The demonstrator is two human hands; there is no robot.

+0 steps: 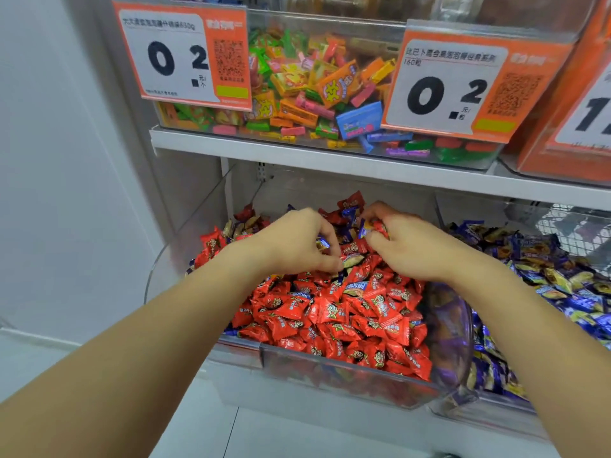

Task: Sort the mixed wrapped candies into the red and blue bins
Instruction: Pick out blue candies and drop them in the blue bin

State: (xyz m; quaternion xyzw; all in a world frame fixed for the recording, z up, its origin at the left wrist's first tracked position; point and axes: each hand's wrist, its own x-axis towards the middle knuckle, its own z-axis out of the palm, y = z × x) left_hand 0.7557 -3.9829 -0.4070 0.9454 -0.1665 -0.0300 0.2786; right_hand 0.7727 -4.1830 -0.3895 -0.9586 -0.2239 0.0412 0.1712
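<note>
A clear bin [330,368] on the lower shelf holds mostly red wrapped candies [334,312] with a few blue ones mixed in. To its right, a second clear bin holds blue wrapped candies [558,285]. Both my hands are over the far part of the red pile. My left hand [297,241] has curled fingers pinching a blue candy [322,242]. My right hand [406,246] grips several candies, a blue one [362,228] and a red one [380,228] showing between thumb and fingers.
A white shelf [297,153] sits just above the bins, carrying a clear box of mixed colourful gum [317,90] with two orange price tags [185,54] hanging in front. A white wall stands to the left. An orange box [568,127] is at the upper right.
</note>
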